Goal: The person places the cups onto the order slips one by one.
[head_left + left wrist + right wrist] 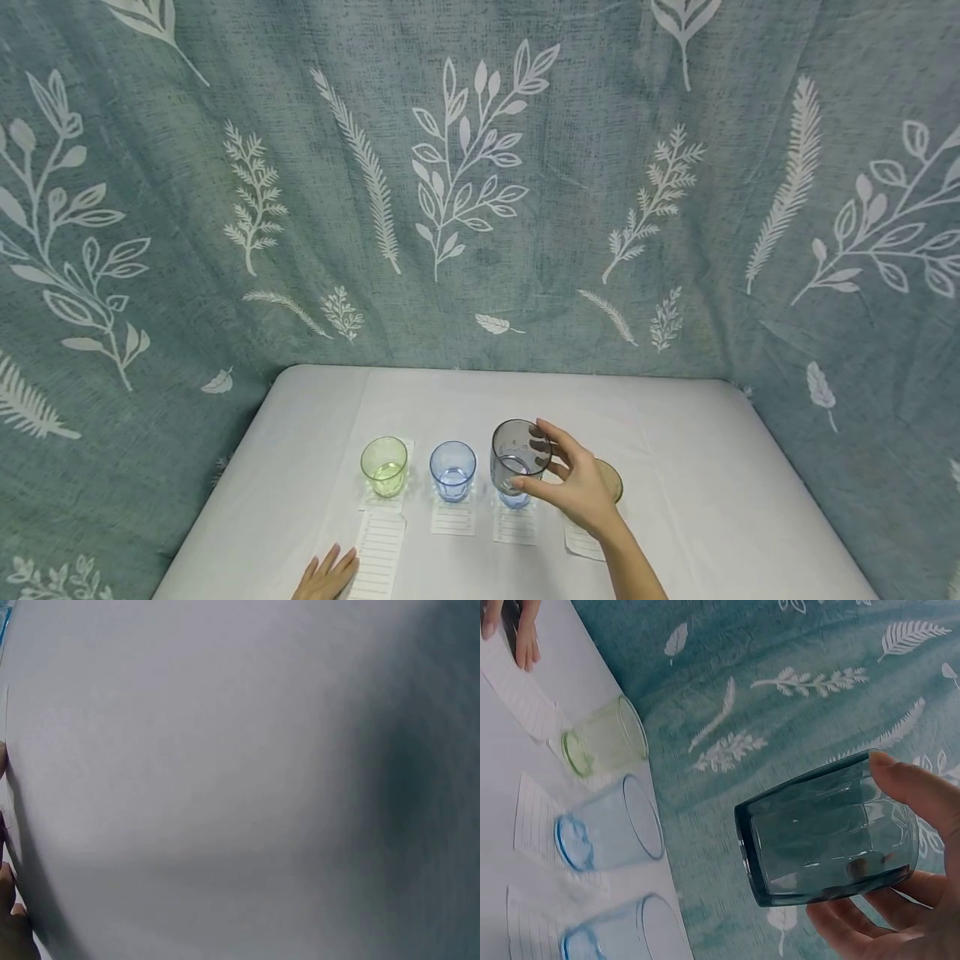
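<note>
My right hand [573, 487] grips a grey tinted drinking glass [825, 832], thumb on one side and fingers on the other, near its rim. The glass is upright in the air; from the head view it overlaps a blue glass [513, 501] standing behind it. Left of that stand another blue glass [453, 472] and a green glass [385, 468]. An amber glass [611, 481] is partly hidden behind my right hand. My left hand [327, 577] rests on the table with its fingers extended, beside a lined paper strip [377, 554]; only fingertips show in the left wrist view.
Lined paper slips lie at the standing glasses, among them one by the left blue glass [453, 520], one by the right blue glass [515, 528] and one near the amber glass [583, 543]. Behind the white table [675, 433] hangs a leaf-patterned curtain [480, 317].
</note>
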Available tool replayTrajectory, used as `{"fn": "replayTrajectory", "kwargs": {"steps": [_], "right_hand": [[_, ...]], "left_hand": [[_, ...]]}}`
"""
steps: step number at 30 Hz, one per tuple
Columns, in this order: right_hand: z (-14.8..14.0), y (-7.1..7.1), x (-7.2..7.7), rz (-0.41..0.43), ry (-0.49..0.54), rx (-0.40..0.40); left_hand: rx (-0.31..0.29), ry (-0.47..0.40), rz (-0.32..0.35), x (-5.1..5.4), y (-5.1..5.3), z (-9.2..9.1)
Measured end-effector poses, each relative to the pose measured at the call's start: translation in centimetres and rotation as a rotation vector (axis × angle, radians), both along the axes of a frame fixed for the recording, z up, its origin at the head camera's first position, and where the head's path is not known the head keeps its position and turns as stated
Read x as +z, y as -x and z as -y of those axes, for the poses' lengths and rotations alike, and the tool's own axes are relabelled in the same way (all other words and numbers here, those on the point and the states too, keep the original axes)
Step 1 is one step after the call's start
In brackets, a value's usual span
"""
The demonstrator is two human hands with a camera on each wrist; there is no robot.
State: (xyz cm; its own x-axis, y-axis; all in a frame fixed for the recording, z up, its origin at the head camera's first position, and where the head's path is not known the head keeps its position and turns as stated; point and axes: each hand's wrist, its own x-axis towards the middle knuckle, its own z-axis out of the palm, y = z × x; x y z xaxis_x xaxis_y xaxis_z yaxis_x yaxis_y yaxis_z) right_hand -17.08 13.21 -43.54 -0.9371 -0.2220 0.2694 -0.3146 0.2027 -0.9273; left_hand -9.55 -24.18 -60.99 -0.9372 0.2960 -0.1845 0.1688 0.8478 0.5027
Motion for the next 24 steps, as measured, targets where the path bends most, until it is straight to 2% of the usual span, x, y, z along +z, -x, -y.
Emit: {"fn": "replayTrajectory", "kwargs": {"steps": [10,24], "right_hand": [[4.4,0.6,-0.5,0.064,0.002,0.109],[10.1,0.1,-2.7,0.05,0.061,0.251]], "left_hand": [[0.005,-0.009,0.024,-0.1,0.0,0.0],[-0.02,0.07,0.073,-0.3,0.6,0.0]]}}
